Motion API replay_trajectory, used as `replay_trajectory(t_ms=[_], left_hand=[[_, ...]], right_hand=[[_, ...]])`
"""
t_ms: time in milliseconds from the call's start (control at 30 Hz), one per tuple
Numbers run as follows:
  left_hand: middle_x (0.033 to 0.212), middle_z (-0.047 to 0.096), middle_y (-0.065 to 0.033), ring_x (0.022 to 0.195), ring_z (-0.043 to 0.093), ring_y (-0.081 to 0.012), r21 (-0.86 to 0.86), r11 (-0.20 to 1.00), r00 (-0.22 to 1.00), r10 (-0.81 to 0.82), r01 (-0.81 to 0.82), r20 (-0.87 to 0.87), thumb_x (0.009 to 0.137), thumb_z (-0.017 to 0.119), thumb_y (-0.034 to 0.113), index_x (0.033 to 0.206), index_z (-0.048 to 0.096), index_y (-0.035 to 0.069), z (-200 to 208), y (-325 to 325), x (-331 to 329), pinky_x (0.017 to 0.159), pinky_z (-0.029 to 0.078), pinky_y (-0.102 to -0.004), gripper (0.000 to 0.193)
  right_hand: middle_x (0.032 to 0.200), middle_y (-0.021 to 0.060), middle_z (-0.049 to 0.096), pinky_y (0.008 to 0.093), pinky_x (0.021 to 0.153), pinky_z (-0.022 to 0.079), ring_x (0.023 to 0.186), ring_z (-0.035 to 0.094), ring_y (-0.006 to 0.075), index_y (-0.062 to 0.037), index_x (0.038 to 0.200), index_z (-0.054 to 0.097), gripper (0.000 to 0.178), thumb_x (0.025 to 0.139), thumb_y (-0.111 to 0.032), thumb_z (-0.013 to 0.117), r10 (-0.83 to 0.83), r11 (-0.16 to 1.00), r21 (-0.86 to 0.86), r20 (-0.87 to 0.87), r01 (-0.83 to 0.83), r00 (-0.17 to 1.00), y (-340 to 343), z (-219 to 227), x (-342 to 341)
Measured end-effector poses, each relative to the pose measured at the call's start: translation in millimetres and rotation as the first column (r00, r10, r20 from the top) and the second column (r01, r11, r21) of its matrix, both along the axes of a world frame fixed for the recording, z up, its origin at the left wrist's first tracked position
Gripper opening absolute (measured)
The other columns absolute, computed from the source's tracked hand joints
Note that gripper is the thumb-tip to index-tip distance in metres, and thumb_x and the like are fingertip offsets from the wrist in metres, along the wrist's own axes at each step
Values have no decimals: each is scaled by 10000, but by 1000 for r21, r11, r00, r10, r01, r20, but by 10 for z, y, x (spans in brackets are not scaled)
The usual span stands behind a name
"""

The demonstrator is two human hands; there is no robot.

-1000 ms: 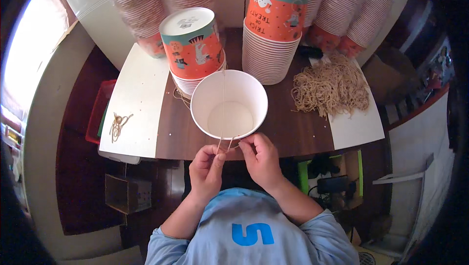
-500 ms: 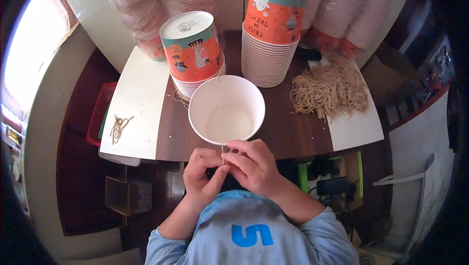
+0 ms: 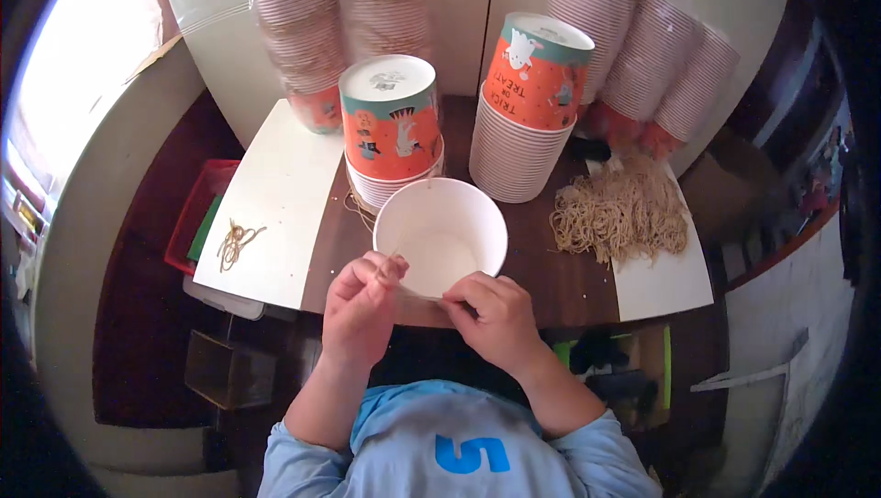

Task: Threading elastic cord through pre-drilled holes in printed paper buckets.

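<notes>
A white paper bucket (image 3: 491, 223) tilts toward me at the near edge of the table, its mouth facing up and its inside bare. At its near left rim, the raised fingers of my left hand (image 3: 360, 305) are pinched together on a thin string (image 3: 396, 248), which shows only faintly. My right hand (image 3: 496, 314) is closed, thumb and forefinger pinching the bucket's near rim. Whether string also lies between those right fingertips is hidden.
Behind the bucket stand two upside-down stacks of orange printed buckets, a left stack (image 3: 390, 131) and a taller right stack (image 3: 532, 103). A heap of tan strings (image 3: 619, 213) lies at the right, a few loose strings (image 3: 239, 243) at the left. Wrapped bucket stacks (image 3: 298, 30) line the back.
My hands, together on the taut string before, have parted. The left has risen to the bucket's left side; the right has come to its near rim. The view has shifted, and the scene sits lower.
</notes>
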State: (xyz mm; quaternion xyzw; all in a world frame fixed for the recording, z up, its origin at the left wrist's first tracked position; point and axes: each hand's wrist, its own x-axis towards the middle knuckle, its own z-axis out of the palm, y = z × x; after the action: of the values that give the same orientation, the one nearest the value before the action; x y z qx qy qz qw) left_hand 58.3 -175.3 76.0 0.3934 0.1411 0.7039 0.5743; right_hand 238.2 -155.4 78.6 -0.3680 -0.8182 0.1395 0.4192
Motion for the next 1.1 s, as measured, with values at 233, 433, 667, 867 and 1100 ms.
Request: replay_trajectory(t_ms=[233, 433, 667, 867, 1100], left_hand=[[837, 531, -52, 998, 476, -228, 74, 997, 994, 24, -15, -110, 799, 635, 135, 774, 566, 77, -219, 233, -133, 952, 313, -372, 93], [860, 571, -79, 912, 533, -219, 100, 990, 948, -67, 103, -310, 751, 660, 114, 688, 570, 40, -109, 118, -65, 838, 402, -350, 132], [1152, 529, -85, 1021, 517, -172, -62, 844, 757, 442, -532, -482, 894, 528, 228, 1202, 500, 0, -289, -87, -398, 916, 406, -323, 384], [1393, 344, -163, 1279, 373, -277, 124, 957, 891, 289, -262, -349, 764, 724, 345, 1464, 40, 90, 38, 99, -354, 1059, 298, -422, 1012], [1400, 317, -224, 1287, 361, -333, 777, 371, 250, 927, -509, -278, 633, 818, 272, 1409, 230, 15, 935, 864, -698, 1046, 337, -442, 1007]], right_hand=[[957, 133, 618, 358, 757, 505, 867, 621, 292, -33, 927, 637, 281, 713, -193, 724, 83, 973, -227, 218, -32, 972, 327, 425, 311], [980, 175, 623, 421, 787, 488, 919, 610, 341, -23, 996, 619, 322, 758, -237, 655, -102, 960, -190, 451, 206, 887, 1297, 382, 414], [933, 135, 642, 396, 721, 476, 797, 612, 296, -35, 931, 601, 128, 824, -83, 550, -19, 912, 411, 51, -3, 999, 787, 386, 390], [1309, 202, 484, 418, 989, 391, 1164, 506, 350, -16, 1256, 491, 548, 721, -110, 563, 357, 880, 292, 113, -375, 927, 489, 689, 237], [1479, 143, 252, 362, 1123, 187, 1365, 256, 239, -13, 1444, 180, 832, 699, -93, 540, 579, 731, -114, -418, -673, 700, 1160, 1072, -212]])
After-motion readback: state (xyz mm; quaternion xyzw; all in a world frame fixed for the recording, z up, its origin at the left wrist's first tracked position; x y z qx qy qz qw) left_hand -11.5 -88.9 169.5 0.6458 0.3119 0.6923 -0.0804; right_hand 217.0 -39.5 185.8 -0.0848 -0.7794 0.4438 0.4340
